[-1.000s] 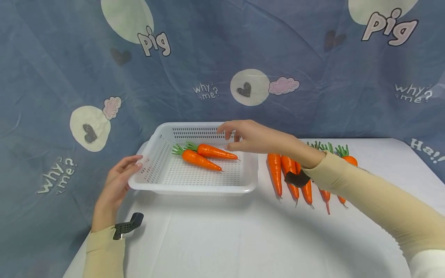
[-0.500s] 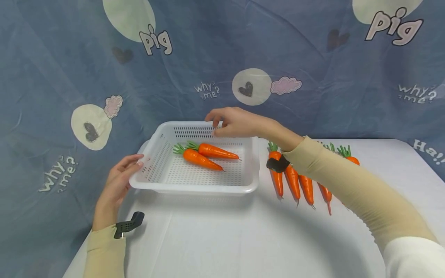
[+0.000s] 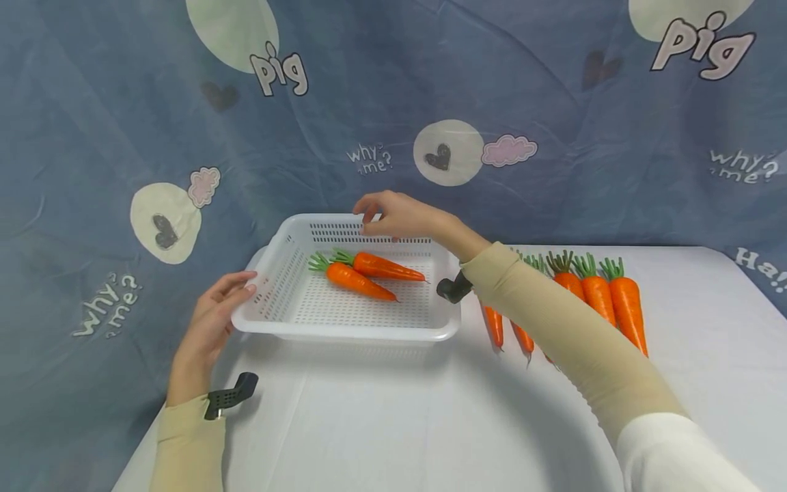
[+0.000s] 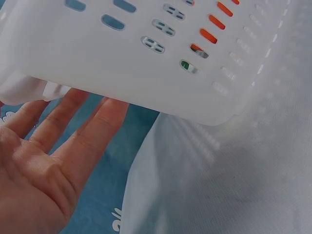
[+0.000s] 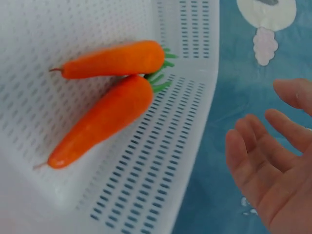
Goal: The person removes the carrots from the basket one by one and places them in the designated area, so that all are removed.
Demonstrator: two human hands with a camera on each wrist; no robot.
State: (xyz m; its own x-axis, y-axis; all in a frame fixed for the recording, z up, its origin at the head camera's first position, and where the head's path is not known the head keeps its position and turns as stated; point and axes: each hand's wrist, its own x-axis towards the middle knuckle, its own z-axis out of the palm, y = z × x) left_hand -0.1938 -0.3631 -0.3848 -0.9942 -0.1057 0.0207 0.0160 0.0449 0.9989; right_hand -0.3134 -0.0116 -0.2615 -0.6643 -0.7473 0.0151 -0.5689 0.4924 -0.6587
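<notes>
Two orange carrots with green tops, the front carrot and the rear carrot, lie side by side in a white perforated plastic basket. At the basket's left rim my left hand touches with extended fingers; the left wrist view shows these fingers reaching past the rim, their tips hidden. My right hand hovers over the basket's far rim, fingers loosely bent and holding nothing. In the right wrist view that hand is apart from the basket, beyond its edge.
Several more carrots lie in a row on the white table right of the basket, partly covered by the right sleeve. Behind the table hangs a blue printed cloth.
My right hand has moved left and a little upward, from the basket's right side to its far rim. My left hand keeps its place at the left rim.
</notes>
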